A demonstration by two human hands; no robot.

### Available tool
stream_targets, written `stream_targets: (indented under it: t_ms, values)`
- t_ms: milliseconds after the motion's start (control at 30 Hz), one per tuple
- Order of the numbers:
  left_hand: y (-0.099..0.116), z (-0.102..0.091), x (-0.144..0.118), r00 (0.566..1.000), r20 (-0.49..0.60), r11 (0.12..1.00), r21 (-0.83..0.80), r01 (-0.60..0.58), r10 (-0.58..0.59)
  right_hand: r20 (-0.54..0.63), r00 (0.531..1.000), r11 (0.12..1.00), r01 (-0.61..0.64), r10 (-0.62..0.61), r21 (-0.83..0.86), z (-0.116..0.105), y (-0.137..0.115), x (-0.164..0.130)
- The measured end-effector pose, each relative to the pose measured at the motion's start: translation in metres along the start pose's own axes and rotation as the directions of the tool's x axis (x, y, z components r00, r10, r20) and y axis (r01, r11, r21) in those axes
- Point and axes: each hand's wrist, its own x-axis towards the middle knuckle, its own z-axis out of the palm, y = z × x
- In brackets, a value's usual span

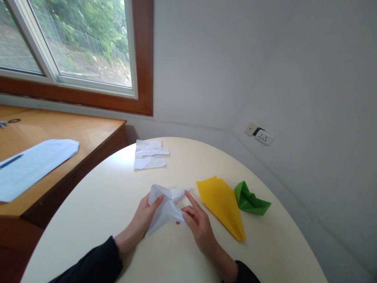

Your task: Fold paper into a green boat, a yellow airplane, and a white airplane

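A round cream table (pixel 118 196) carries a yellow paper plane (pixel 221 203) near its middle. Just right of the plane sits a green folded boat (pixel 250 199); left of it lies a white folded sheet (pixel 166 207). Farther back from the plane rest what look like creased white papers (pixel 150 154).

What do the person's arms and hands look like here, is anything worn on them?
Both hands are bare: no gloves, and no rings or watch that I can make out. The left hand and right hand each emerge from a long dark, near-black fabric sleeve ending at the wrist. No markings show.
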Motion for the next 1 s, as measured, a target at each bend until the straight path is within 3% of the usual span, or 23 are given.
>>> stream_targets:
  t_ms: [433,1000]
  values:
    - [0.002,-0.002,-0.001,0.999,0.034,0.998,-0.065,0.023,-0.021,-0.046,0.999,1.0,-0.019,0.018,-0.025,0.002,0.0,0.0]
    - [0.013,0.004,-0.005,0.996,-0.004,0.986,-0.139,0.09,-0.091,-0.078,0.997,1.0,-0.007,0.008,0.011,0.0,0.002,0.002]
